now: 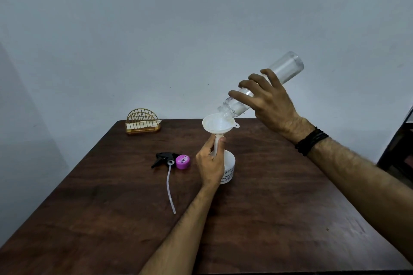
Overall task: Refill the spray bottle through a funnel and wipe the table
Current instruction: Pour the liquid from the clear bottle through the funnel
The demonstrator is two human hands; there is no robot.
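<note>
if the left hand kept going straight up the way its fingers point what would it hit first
Likely the funnel bowl. The left hand already grips the funnel's stem, fingers pointing up, and the flared bowl sits directly above them. Beyond it is the mouth of the tilted clear bottle.

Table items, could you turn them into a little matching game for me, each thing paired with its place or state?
Things:
1. clear bottle
2. funnel
3. purple cap
4. trigger sprayer

States:
A. lying flat, its tube trailing toward the camera
B. tilted, mouth down over the funnel, held by the right hand
C. resting on the table beside the sprayer
D. upright in the white spray bottle, stem steadied by the left hand

Pairs: 1-B, 2-D, 3-C, 4-A
</note>
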